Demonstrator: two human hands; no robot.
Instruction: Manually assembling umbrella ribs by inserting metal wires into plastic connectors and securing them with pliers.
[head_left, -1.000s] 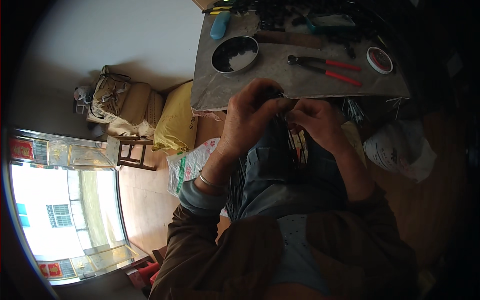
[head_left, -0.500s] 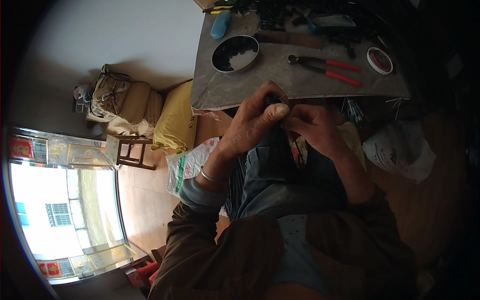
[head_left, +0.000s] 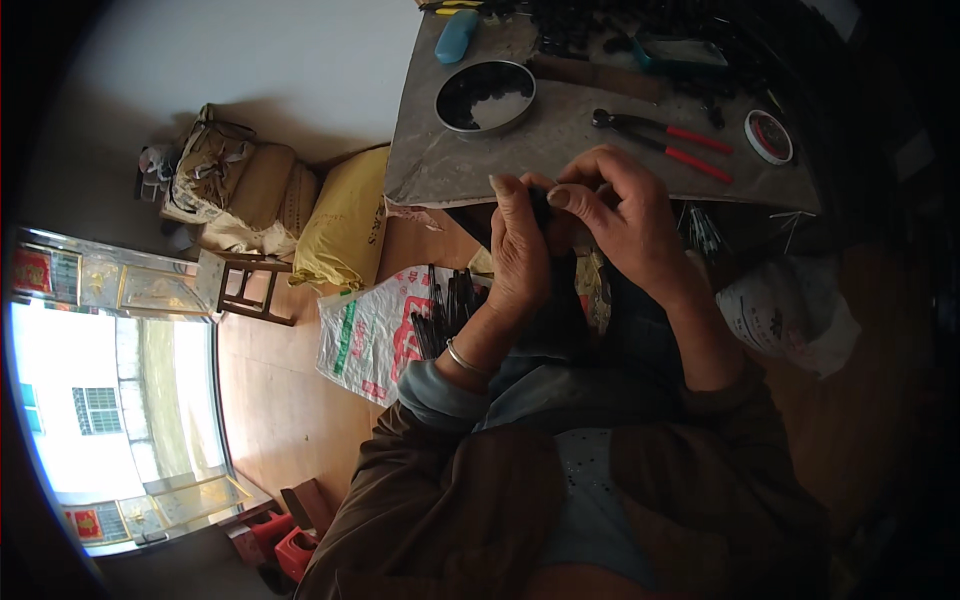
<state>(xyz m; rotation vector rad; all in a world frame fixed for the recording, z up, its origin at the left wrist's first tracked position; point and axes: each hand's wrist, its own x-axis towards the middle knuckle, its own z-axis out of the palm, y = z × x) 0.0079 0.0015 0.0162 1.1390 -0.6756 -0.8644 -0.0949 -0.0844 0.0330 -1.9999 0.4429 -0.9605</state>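
Observation:
My left hand (head_left: pixel 518 252) is closed around a small black piece (head_left: pixel 541 207), held up in front of the table's near edge. Its thumb points upward alongside the piece. The thumb and fingers of my right hand (head_left: pixel 635 222) pinch at the top of the same piece from the right. Most of it is hidden by my fingers, so its kind cannot be made out. Beyond my right hand, red-handled pincers (head_left: pixel 660 140) lie on the table. Below and left of my left hand, several thin black rods (head_left: pixel 452 300) rest on a printed plastic bag (head_left: pixel 350 345).
The grey table (head_left: pixel 420 165) holds a round metal bowl (head_left: pixel 438 108) of black pieces, a blue case (head_left: pixel 457 37), a white-rimmed round tin (head_left: pixel 750 135) and piles of black parts. A yellow sack (head_left: pixel 340 225) and small wooden stool (head_left: pixel 255 290) stand left. A white bag (head_left: pixel 790 315) sits right.
My right hand has risen from beside the black piece to its top. My left hand has turned more upright. The table sits slightly further right in view, and more black rods show on the bag.

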